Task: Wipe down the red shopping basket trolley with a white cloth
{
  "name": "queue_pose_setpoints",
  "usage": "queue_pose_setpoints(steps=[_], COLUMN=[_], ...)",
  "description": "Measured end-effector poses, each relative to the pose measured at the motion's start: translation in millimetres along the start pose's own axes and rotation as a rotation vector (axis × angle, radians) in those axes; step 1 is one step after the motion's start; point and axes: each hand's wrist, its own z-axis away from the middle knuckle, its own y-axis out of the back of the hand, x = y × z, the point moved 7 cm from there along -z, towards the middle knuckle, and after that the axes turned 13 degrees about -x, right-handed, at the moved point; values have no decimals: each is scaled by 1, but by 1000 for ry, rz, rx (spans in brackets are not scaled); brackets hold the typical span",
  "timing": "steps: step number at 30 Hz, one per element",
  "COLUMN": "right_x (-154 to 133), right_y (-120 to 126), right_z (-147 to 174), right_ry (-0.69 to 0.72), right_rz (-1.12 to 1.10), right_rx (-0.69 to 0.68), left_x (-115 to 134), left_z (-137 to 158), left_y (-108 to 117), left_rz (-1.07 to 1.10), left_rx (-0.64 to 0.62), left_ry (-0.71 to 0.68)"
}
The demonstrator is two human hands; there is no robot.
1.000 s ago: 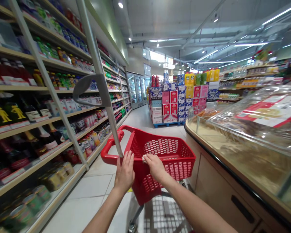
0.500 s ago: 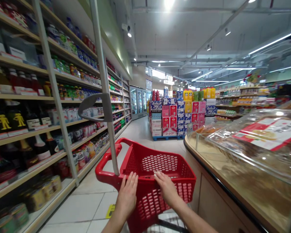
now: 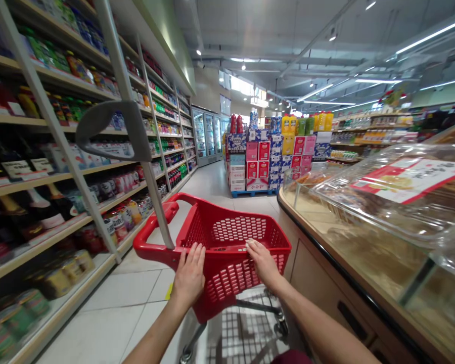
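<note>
A red plastic shopping cart [image 3: 222, 283] with honeycomb holes stands sideways in front of me. My left hand [image 3: 189, 273] grips its near rim close to the handle end, fingers hooked over the edge. Farther along the same rim, my right hand [image 3: 263, 260] is closed over the edge; a small pale patch shows at its fingertips, too unclear to name. Both thumbs are largely hidden. From the cart's handle end rises a metal pole [image 3: 157, 207] carrying a grey plastic loop [image 3: 138, 131]. The visible basket interior is red.
Shelves [image 3: 94, 172] of bottles and cans line the left. On the right, a counter [image 3: 322, 283] holds clear plastic food boxes [image 3: 409, 182], its edge close to the cart. Stacked drink cartons [image 3: 258, 162] stand ahead, beside an aisle [image 3: 208, 184] leading to glass-door coolers [image 3: 208, 131].
The cart and both hands appear higher and slightly farther left in the view. More of the cart's lower frame and wheels shows. Both hands keep their places on the rim.
</note>
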Motion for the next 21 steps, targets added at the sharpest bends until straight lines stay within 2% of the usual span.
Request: queue_pose_setpoints(steps=[1, 4, 6, 7, 9, 12, 14, 16, 19, 21], right_x=[12, 67, 85, 83, 57, 6, 0, 26, 87, 98], right_y=[3, 16, 21, 20, 12, 2, 1, 6, 15, 17], right_z=[6, 30, 38, 36, 25, 7, 9, 22, 44, 47], right_ry=[-19, -197, -278, -283, -218, -10, 76, 34, -207, -303], right_rz=[1, 34, 55, 57, 38, -27, -53, -40, 14, 21], right_rx=[2, 11, 17, 18, 27, 60, 68, 59, 52, 52], left_x=[0, 0, 2, 3, 5, 4, 3, 4, 7, 9], left_z=[0, 1, 1, 1, 0, -1, -1, 0, 2, 2], left_y=[-1, -2, -2, -2, -2, -2, -2, -2, -2, -1], left_rz=[-3, -2, -1, -1, 1, 5, 1, -3, 1, 6], left_rx=[-1, 4, 10, 10, 2, -21, -35, -41, -31, -22], left_ry=[-3, 4, 19, 25, 34, 35, 30, 25, 36, 52])
